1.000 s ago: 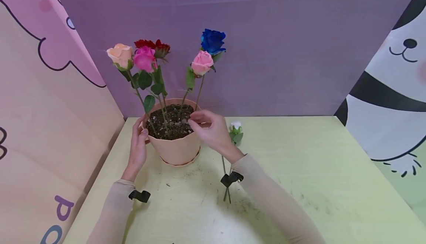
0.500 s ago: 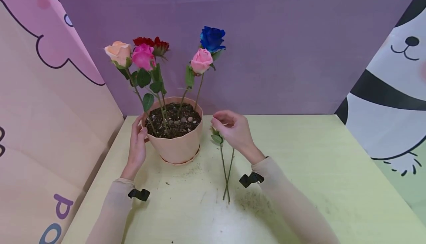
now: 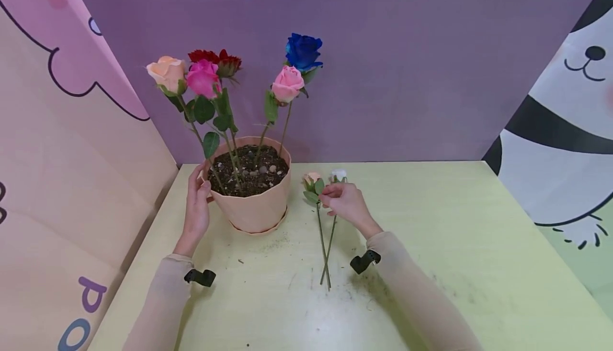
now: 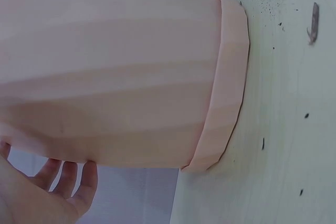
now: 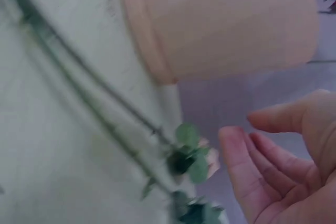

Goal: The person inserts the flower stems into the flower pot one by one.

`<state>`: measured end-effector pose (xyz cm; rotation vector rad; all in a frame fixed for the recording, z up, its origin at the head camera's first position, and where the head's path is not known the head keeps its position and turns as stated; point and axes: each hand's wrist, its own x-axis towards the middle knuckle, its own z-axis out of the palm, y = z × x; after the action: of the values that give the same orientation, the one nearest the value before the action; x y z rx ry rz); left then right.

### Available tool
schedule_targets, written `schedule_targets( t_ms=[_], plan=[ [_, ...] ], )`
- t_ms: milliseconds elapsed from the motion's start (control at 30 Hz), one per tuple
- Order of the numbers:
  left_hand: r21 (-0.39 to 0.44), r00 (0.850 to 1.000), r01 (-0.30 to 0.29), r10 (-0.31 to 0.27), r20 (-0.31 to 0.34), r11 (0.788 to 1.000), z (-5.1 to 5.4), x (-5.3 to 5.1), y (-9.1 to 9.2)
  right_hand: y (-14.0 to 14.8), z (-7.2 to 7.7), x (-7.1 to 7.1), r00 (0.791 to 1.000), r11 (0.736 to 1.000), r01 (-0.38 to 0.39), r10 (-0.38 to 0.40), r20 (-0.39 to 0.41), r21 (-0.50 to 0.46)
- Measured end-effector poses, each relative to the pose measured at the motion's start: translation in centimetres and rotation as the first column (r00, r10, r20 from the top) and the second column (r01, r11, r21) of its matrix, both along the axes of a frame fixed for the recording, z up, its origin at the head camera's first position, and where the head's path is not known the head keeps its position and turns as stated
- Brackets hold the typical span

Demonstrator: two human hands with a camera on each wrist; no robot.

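My left hand rests against the left side of a pink flowerpot. In the left wrist view, the fingertips touch its outer wall. The soil-filled pot bears several upright flowers: a peach rose, a magenta rose, dark red blooms, a light pink rose and a blue rose. My right hand hovers by two crossed stems on the table, a peach rose and a white rose. Its thumb and forefinger are apart, with nothing visible between them.
Small pebbles lie on the pot's soil. Bits of soil are scattered over the pale table. A purple backdrop stands behind, with printed panels at the left and right.
My right hand has moved right from above the pot's soil, leaving pebbles in view there, then down beside the lying roses. The left hand stays at the pot.
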<state>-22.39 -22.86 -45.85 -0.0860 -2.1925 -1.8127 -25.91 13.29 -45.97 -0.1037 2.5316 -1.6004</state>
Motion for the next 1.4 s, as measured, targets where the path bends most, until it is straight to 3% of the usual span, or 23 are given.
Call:
schedule_targets(
  t_ms=[167,267,433,700,900,1033,1400],
  plan=[
    [-0.005,1.000,-0.014,0.014,0.011,1.000,0.1,0.2,-0.1,-0.1,-2.3,-0.6,0.999,0.999,0.023,-0.024,0.048,0.030],
    [-0.004,1.000,-0.019,0.019,0.016,1.000,0.2,0.2,0.0,-0.5,-3.1,-0.6,0.999,0.994,0.022,-0.027,0.046,0.103],
    [0.000,1.000,-0.015,0.015,0.010,1.000,0.2,0.2,0.1,-1.2,-3.3,-0.3,0.998,0.972,0.015,-0.028,0.051,0.236],
    [-0.001,1.000,-0.008,0.008,0.007,1.000,0.1,0.0,0.1,-1.4,-3.2,-0.5,0.998,0.961,0.024,-0.039,0.051,0.275],
    [-0.002,1.000,-0.002,0.002,0.002,1.000,0.0,0.1,0.1,-1.0,-2.4,-0.5,0.992,0.988,0.025,-0.043,0.119,0.150],
    [-0.002,1.000,-0.003,0.003,-0.002,1.000,-0.1,0.1,0.1,-0.4,-1.8,-0.7,0.987,0.996,0.069,-0.076,0.139,0.056],
    [-0.002,1.000,-0.011,0.011,-0.006,1.000,0.0,0.1,0.2,1.1,-0.2,-1.3,0.973,0.970,0.200,-0.179,0.149,-0.141]
  ],
)
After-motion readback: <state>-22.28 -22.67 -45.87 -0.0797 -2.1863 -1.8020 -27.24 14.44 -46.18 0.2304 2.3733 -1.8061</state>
